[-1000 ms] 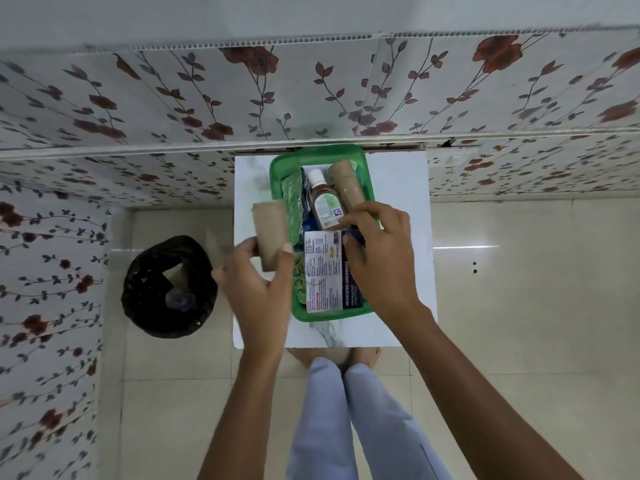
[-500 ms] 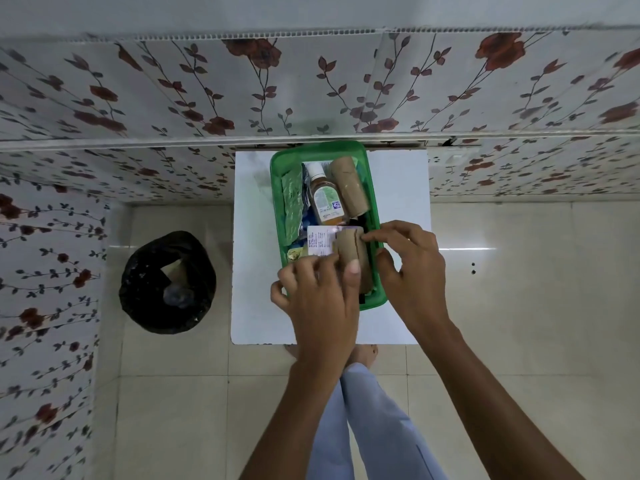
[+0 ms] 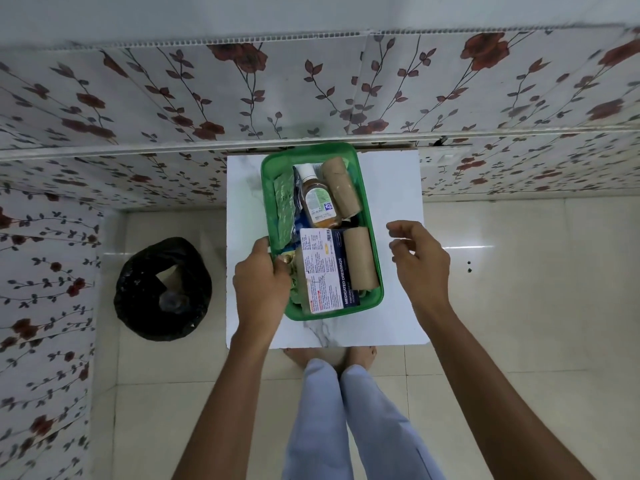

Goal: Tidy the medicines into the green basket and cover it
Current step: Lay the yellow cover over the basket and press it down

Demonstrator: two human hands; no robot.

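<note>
currently: basket (image 3: 375,271) on table (image 3: 391,188), long axis running away from body, medicines inside, no cover in view; left hand (image 3: 259,289) curled onto near left rim, nearer; right hand (image 3: 420,265) open, empty, just beside right rim.

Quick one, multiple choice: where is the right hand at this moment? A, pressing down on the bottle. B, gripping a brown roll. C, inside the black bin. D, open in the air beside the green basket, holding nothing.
D: the right hand hangs open and empty to the right of the green basket, touching nothing, above the white table.
</note>
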